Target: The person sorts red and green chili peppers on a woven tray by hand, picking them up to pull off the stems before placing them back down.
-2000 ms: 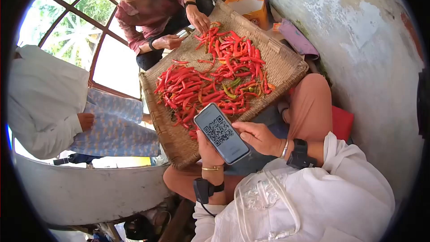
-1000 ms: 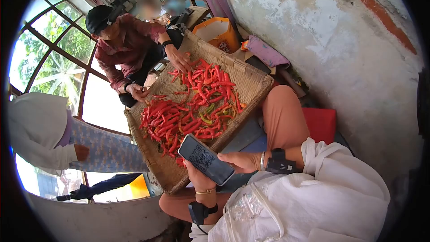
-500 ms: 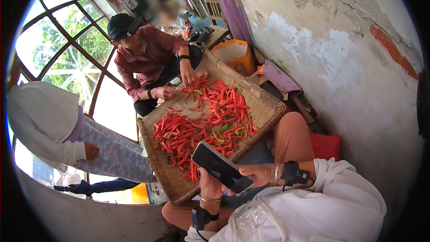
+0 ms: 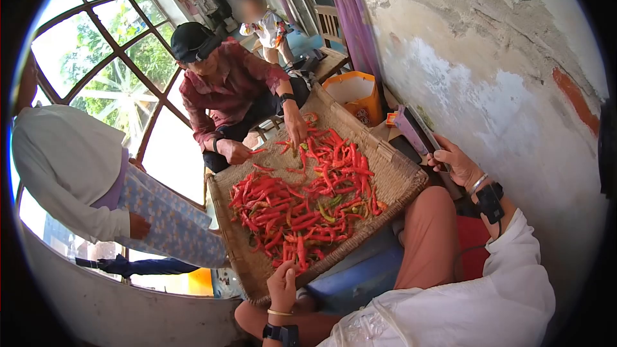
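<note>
My right hand [image 4: 455,162] is reached out to the wall side, its fingers closed round a smartphone [image 4: 421,130] seen nearly edge-on beside the pink-purple pouch [image 4: 406,127]. At the near edge of the woven tray [image 4: 398,183], my left hand [image 4: 283,288] pinches a red chili pepper [image 4: 300,249] at the border of the heap. Many red chili peppers [image 4: 263,202], with a few green ones [image 4: 326,213], lie spread over the tray.
Across the tray a person in a dark red shirt [image 4: 225,90] handles peppers with both hands. Another person in a white top [image 4: 67,154] stands at left. An orange bucket [image 4: 352,97] is by the rough wall [image 4: 463,90]. Someone small [image 4: 263,29] stands farther back.
The phone, held before me in both hands, has moved right to the pouch in my right hand. My left hand has let go of it and moved to the peppers at the tray's near edge.
</note>
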### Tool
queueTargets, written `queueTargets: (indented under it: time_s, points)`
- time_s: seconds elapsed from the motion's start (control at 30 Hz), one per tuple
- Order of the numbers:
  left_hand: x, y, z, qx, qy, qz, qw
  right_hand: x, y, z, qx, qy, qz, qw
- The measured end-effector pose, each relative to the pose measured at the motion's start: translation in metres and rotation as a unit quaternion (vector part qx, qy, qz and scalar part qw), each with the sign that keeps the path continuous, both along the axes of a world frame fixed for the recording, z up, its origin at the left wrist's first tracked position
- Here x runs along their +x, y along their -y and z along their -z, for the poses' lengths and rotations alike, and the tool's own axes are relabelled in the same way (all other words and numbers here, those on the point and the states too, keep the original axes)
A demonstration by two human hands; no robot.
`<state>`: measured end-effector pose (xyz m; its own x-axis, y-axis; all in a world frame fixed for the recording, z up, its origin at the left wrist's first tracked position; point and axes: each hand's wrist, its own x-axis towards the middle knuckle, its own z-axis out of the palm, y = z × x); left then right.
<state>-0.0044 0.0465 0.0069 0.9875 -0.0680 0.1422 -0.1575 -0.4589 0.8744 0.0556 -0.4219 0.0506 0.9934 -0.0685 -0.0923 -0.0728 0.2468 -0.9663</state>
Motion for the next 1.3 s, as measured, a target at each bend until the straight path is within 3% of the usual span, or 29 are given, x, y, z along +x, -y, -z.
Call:
queueTargets:
  time_s: [0.03,0.1,0.23,0.37,0.43,0.47,0.57,0.63,0.87,0.93,1.3]
  points:
    - [-0.001,-0.002,0.001,0.001,0.000,-0.002,1.000,0.008,0.012,0.012,0.001,0.000,-0.002,1.000]
    - [0.000,-0.002,0.002,0.164,0.032,0.019,0.986,0.024,0.033,0.034,-0.034,-0.059,0.050,0.996]
    - [0.003,0.007,0.000,0.221,0.001,-0.012,0.975,0.059,0.066,0.088,-0.106,-0.165,0.104,0.975]
    - [0.005,0.011,0.000,0.275,-0.025,-0.021,0.961,0.100,0.103,0.174,-0.187,-0.147,0.128,0.963]
    - [0.007,0.015,-0.001,0.273,-0.021,-0.030,0.961,0.118,0.121,0.214,-0.320,-0.117,0.143,0.929]
    - [0.007,0.018,-0.007,0.275,-0.025,-0.032,0.960,0.123,0.125,0.225,-0.317,-0.118,0.139,0.931]
    - [0.010,0.027,-0.017,0.278,-0.032,-0.037,0.959,0.128,0.127,0.231,-0.409,-0.142,0.143,0.890]
    - [0.014,0.026,-0.013,0.278,-0.033,-0.040,0.959,0.130,0.122,0.237,-0.509,-0.169,0.184,0.823]
    - [0.011,0.018,0.002,0.326,-0.057,-0.032,0.943,0.134,0.096,0.250,-0.589,-0.203,0.174,0.763]
    - [0.011,0.018,0.003,0.325,-0.073,-0.038,0.942,0.136,0.091,0.262,-0.643,-0.147,0.199,0.725]
    - [0.011,0.020,0.004,0.337,-0.070,-0.045,0.938,0.136,0.083,0.264,-0.599,-0.209,0.151,0.758]
